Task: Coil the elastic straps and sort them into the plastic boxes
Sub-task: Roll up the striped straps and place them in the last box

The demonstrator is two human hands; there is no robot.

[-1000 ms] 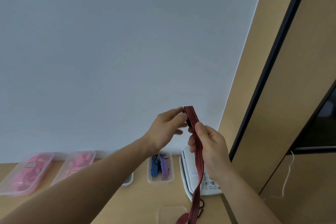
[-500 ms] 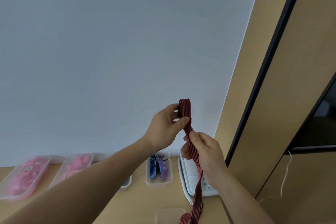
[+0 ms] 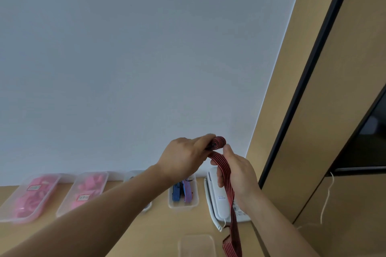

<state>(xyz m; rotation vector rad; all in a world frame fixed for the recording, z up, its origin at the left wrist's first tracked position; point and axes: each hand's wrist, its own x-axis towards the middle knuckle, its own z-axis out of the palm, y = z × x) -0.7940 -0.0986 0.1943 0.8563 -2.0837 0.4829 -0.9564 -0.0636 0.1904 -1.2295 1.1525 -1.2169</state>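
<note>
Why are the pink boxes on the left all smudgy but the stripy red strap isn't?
Head view: the pink boxes sit at the edge and are smeared, probably from head motion; the red strap near the middle is sharper, its coiled tip slightly blurred; the wall is evenly lit, no glare.

Light was soft, even, cool like daylight; source was out of view. White wall (image 3: 125,69) was greyer toward top, paler low down. Shadows were faint and soft-edged, mostly along undersides of forearms. Wide-angle distortion tilted dark frame strip (image 3: 310,69) steeply at right. Pink-filled boxes (image 3: 31,196) at left edge were smeared, labels unreadable. Fingertips of left hand (image 3: 183,158) and coiled end of red strap (image 3: 222,162) were motion-blurred; right hand (image 3: 238,175) was sharper.
</note>
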